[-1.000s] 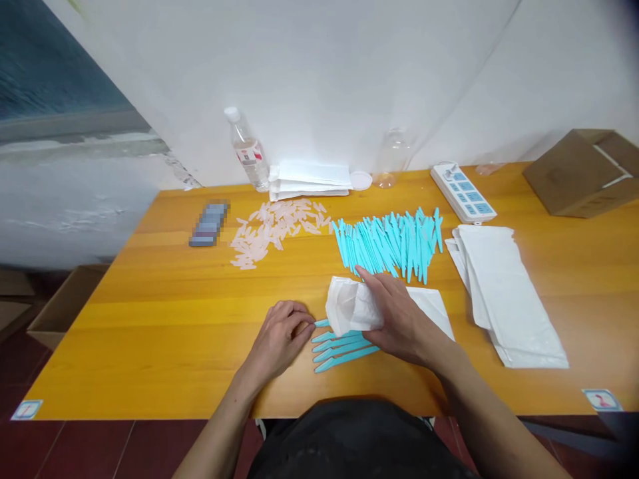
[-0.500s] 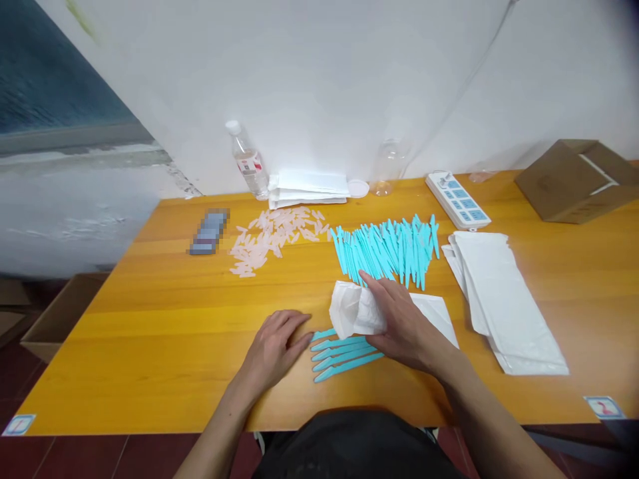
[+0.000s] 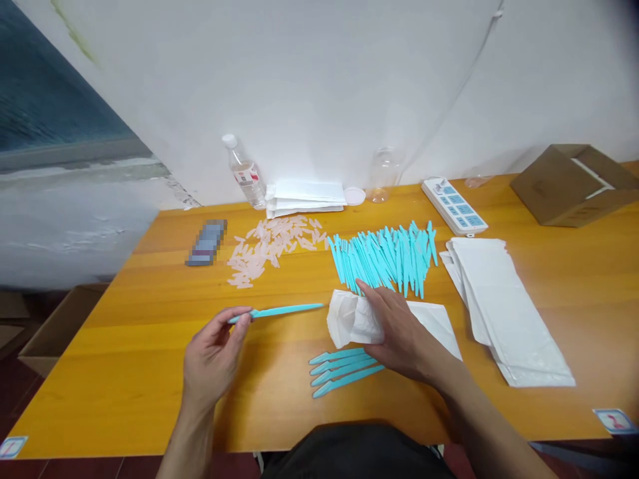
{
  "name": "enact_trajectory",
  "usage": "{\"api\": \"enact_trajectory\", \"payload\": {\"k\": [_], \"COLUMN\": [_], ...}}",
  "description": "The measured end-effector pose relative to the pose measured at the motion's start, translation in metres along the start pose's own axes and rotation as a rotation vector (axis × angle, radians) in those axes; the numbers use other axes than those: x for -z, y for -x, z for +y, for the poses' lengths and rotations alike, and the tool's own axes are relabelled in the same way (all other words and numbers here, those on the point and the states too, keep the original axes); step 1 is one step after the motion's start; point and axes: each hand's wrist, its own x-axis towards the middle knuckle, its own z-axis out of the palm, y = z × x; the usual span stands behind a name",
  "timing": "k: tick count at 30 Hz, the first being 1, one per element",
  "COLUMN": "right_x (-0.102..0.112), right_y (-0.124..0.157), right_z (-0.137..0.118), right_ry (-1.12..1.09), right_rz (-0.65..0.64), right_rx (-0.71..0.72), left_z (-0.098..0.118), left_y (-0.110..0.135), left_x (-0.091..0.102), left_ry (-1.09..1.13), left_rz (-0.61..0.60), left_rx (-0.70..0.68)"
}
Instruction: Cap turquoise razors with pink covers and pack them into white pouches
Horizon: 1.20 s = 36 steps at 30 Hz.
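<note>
Between thumb and fingers, my left hand [image 3: 212, 352] pinches a turquoise eyebrow razor [image 3: 287, 311] by its wider end. Its thin tip points right, just short of the mouth of a white bag [image 3: 353, 319]. My right hand [image 3: 399, 326] is wrapped around that bag, holding its crumpled mouth apart and facing left; the bag's flat part shows behind the wrist. Below it lie several more eyebrow razors [image 3: 342, 372] side by side, their right ends hidden by my right hand. Farther back is a heap of the same turquoise razors [image 3: 384, 256].
Small pink translucent pieces [image 3: 269, 246] lie scattered left of the heap, near a blurred phone [image 3: 206, 243]. A water bottle [image 3: 244, 173], folded white bags [image 3: 305, 198], a clear jar [image 3: 383, 174] and a power strip [image 3: 455, 206] line the wall. At right are flat white bags [image 3: 512, 319] and a cardboard box [image 3: 569, 186].
My left hand has picked one eyebrow razor from the row and moved left and up with it, level with the bag's mouth. My right hand keeps its hold on the bag.
</note>
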Motion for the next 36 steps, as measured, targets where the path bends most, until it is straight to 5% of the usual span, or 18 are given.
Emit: {"api": "enact_trajectory", "payload": {"k": [6,8,12,16,19,27,30,32,36], "right_x": [-0.002,-0.001,0.004,0.009,0.008,0.005,0.005,0.004,0.000], "right_y": [-0.004,-0.003,0.002,0.005,0.005,0.006,0.004,0.003,0.001], "right_z": [-0.009,-0.011,-0.010,-0.008,-0.009,-0.009,-0.009,-0.009,-0.008], "right_ry": [-0.063,-0.089,-0.130,-0.167,-0.157,-0.101,-0.085,-0.080,-0.069], "right_rz": [0.008,0.013,0.036,0.070,0.075,0.070,0.074,0.068,0.058], "right_rx": [0.054,0.068,0.048,0.037,0.029,0.045,0.056,0.057,0.048], "left_z": [0.054,0.058,0.037,0.013,0.007,-0.005,-0.014,-0.018,-0.006], "left_y": [-0.004,-0.001,0.011,0.024,0.031,0.033,0.028,0.021,0.001], "left_x": [-0.059,-0.073,-0.063,-0.046,-0.047,-0.055,-0.035,-0.012,0.026], "left_ry": [-0.010,0.007,0.068,-0.161,-0.281,-0.242,-0.118,-0.053,0.051], "left_rz": [-0.340,-0.380,-0.327,-0.563,-0.624,-0.515,-0.431,-0.270,-0.024], "left_rx": [-0.410,-0.431,-0.267,-0.267,-0.295,-0.288,-0.103,-0.014,-0.073]}}
